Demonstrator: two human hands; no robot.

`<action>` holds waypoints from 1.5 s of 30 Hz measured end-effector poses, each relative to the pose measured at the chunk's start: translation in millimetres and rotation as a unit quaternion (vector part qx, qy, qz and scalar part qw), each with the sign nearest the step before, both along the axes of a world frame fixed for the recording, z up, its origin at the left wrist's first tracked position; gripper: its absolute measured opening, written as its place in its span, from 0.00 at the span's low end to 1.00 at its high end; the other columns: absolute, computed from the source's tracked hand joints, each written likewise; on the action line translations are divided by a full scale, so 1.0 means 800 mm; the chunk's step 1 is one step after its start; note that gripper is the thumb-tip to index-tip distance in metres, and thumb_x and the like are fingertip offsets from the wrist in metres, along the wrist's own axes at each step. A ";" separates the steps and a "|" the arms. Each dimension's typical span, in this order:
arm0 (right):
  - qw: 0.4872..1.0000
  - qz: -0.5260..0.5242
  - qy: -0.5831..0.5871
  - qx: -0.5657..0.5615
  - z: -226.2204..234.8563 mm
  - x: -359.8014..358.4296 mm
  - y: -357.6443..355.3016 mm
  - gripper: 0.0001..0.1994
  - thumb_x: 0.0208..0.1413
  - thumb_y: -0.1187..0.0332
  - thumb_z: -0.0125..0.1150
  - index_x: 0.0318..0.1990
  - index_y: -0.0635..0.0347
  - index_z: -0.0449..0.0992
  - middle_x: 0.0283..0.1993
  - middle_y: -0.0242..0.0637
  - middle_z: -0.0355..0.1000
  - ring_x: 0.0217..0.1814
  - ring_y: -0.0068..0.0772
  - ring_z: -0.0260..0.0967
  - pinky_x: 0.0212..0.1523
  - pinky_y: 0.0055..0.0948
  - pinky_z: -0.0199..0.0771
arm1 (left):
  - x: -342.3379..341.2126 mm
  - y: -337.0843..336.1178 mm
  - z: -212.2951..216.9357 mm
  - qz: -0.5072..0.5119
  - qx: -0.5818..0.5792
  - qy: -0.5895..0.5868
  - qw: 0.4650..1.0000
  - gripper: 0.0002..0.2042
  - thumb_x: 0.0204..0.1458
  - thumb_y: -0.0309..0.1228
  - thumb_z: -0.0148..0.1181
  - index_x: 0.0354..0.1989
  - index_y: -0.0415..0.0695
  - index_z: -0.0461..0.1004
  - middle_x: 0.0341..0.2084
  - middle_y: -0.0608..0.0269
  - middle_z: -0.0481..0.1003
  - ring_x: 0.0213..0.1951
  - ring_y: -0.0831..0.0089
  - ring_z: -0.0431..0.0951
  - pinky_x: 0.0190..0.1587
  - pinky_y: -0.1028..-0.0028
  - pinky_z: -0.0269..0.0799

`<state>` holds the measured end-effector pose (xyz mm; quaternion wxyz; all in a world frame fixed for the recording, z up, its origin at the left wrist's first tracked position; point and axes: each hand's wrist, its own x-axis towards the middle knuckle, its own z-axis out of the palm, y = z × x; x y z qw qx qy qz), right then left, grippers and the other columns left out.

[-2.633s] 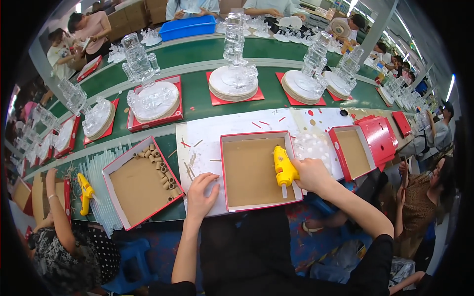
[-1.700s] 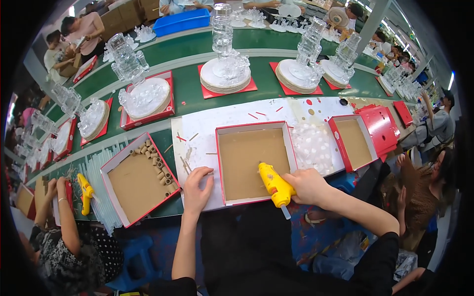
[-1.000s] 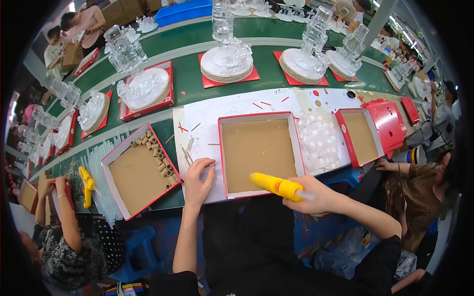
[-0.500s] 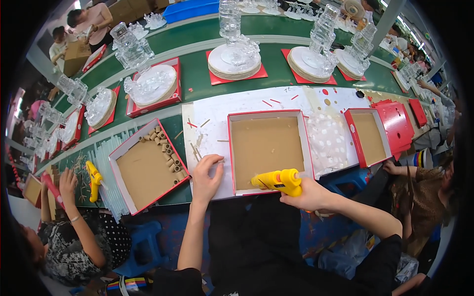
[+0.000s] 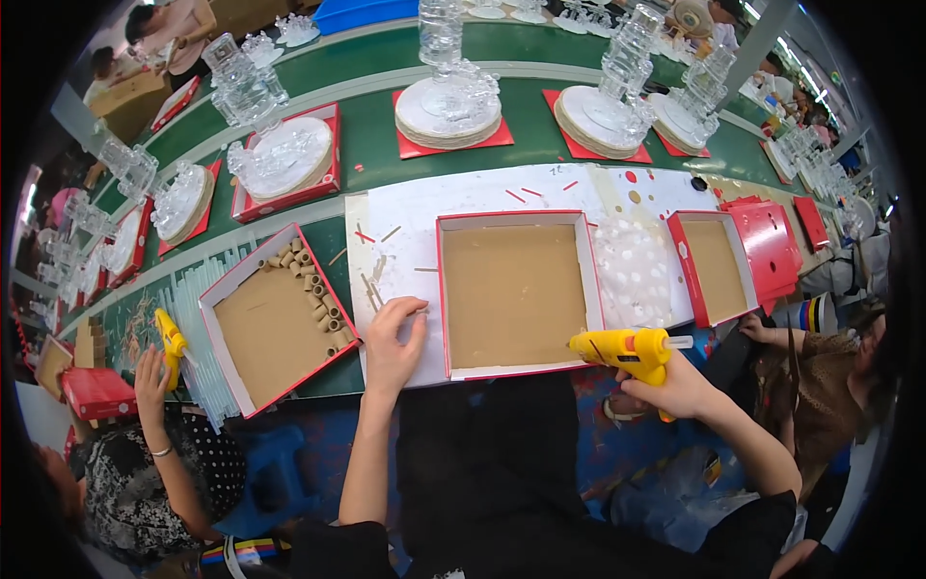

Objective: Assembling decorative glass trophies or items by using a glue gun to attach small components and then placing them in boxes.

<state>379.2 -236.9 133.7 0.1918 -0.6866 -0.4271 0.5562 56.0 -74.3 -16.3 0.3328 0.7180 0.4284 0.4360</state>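
My right hand (image 5: pixel 678 384) grips a yellow hot glue gun (image 5: pixel 622 353). Its nozzle points left, at the near right corner of a shallow red-edged cardboard box (image 5: pixel 516 289) with a brown bottom. A pale glue stick (image 5: pixel 681 342) juts from the gun's back end. Just left of that box hovers my left hand (image 5: pixel 394 345), fingers curled and thumb a little apart, with nothing visible in it. Further left, a tilted similar box (image 5: pixel 260 343) holds several short brown cardboard tubes (image 5: pixel 318 299) along its far and right sides.
Clear glue sticks (image 5: pixel 196 299) and another yellow glue gun (image 5: pixel 171 343) lie left, beside a co-worker's hand (image 5: pixel 151 386). Right are a plastic bag of white pieces (image 5: pixel 632 270), a smaller open box (image 5: pixel 712 270) and red lids (image 5: pixel 767 246). Clear ornaments on round bases (image 5: pixel 449 108) line the back.
My right hand has carried the glue gun rightward along the box's near edge to its corner. My left thumb and fingers have drawn closer. The co-worker at left has put down a red piece.
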 end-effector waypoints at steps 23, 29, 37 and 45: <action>0.996 -0.007 -0.023 -0.086 0.006 0.008 0.009 0.16 0.54 0.72 0.61 0.50 0.62 0.68 0.31 0.35 0.74 0.25 0.24 0.72 0.24 0.21 0.72 | -0.001 0.004 -0.007 -0.003 0.006 0.003 1.000 0.07 0.51 0.20 0.55 0.38 0.34 0.75 0.37 0.54 0.77 0.41 0.66 0.78 0.47 0.73 0.71; 0.964 -0.106 0.114 0.216 -0.060 0.031 0.011 0.20 0.61 0.67 0.54 0.58 0.62 0.62 0.48 0.42 0.72 0.52 0.33 0.71 0.53 0.31 0.70 | -0.007 0.005 -0.011 0.003 0.031 0.007 0.999 0.07 0.50 0.20 0.56 0.37 0.34 0.75 0.35 0.54 0.77 0.39 0.65 0.78 0.45 0.73 0.71; 0.927 -0.044 -0.306 0.214 -0.110 0.126 0.081 0.17 0.63 0.61 0.46 0.37 0.67 0.75 0.29 0.48 0.74 0.31 0.39 0.73 0.34 0.41 0.71 | -0.001 0.009 0.013 -0.007 0.006 0.108 0.994 0.06 0.51 0.22 0.57 0.36 0.36 0.75 0.35 0.51 0.76 0.38 0.59 0.78 0.42 0.69 0.73; 0.773 -0.219 -0.396 0.445 -0.207 0.176 0.055 0.11 0.54 0.68 0.55 0.25 0.66 0.73 0.23 0.50 0.70 0.24 0.50 0.70 0.25 0.39 0.65 | 0.155 0.220 0.114 0.003 0.125 -0.126 0.984 0.26 0.52 0.26 0.61 0.59 0.33 0.59 0.50 0.49 0.69 0.46 0.68 0.75 0.43 0.71 0.73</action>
